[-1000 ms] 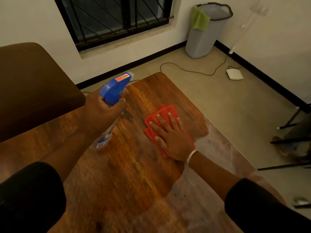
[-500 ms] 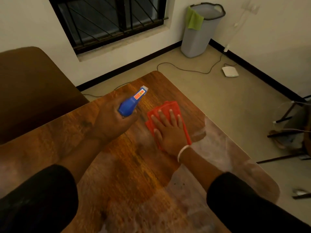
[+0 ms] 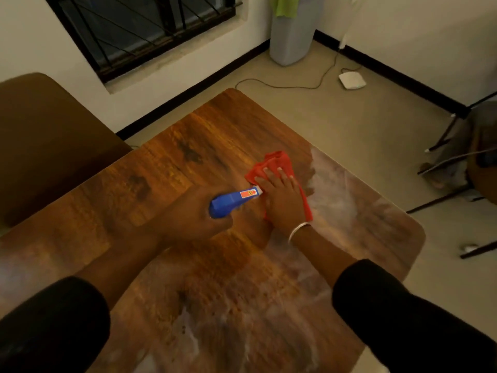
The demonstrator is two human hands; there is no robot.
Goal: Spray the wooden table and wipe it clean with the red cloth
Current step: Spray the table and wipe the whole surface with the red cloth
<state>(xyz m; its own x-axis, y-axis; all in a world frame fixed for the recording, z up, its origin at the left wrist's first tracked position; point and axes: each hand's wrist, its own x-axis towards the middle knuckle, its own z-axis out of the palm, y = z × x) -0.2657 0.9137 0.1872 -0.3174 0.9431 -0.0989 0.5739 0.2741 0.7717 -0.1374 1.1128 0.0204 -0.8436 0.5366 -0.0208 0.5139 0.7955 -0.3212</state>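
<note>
Your L hand [image 3: 188, 219] gripped blue spray bottle [image 3: 234, 201], nozzle aimed at R hand [image 3: 282, 200]. R hand lay flat, fingers straight, pressing red cloth [image 3: 274, 164] onto wooden table [image 3: 166, 168] nr far-right edge.

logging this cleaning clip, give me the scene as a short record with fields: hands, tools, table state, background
left hand: left hand grips the spray bottle, blue head pointing toward the cloth
right hand: right hand pressed flat, fingers straight, on the red cloth
cloth: lies on the wooden table, near its far right part
table state: whitish streaks on the right and near parts; far left part shows dark, clear grain
wrist: pale bangle on the right wrist
background: grey bin with a green cloth over its rim; white device and cable on the floor
</note>
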